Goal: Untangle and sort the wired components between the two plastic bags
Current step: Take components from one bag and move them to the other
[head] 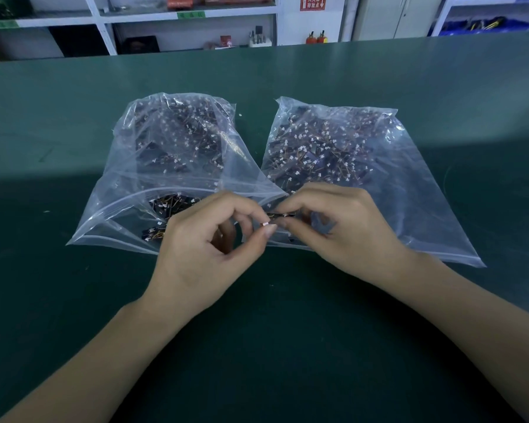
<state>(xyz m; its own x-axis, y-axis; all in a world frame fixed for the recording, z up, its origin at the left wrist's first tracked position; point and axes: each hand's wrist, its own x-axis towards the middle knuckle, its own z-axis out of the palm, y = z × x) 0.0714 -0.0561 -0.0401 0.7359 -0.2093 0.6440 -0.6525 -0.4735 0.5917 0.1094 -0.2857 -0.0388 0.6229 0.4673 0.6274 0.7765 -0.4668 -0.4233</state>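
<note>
Two clear plastic bags lie side by side on the green table, mouths toward me. The left bag and the right bag each hold a tangled heap of small dark components with thin wires and white connectors. Between the two bag mouths, my left hand and my right hand meet. Both pinch one small wired component with fingertips; its white connector sits at my left thumb and its dark body runs toward my right fingers. A few loose components show inside the left bag's open mouth.
The green table stretches wide around the bags. Behind its far edge stand white shelves with boxes, small bottles and tools, and a grey cabinet at the back right.
</note>
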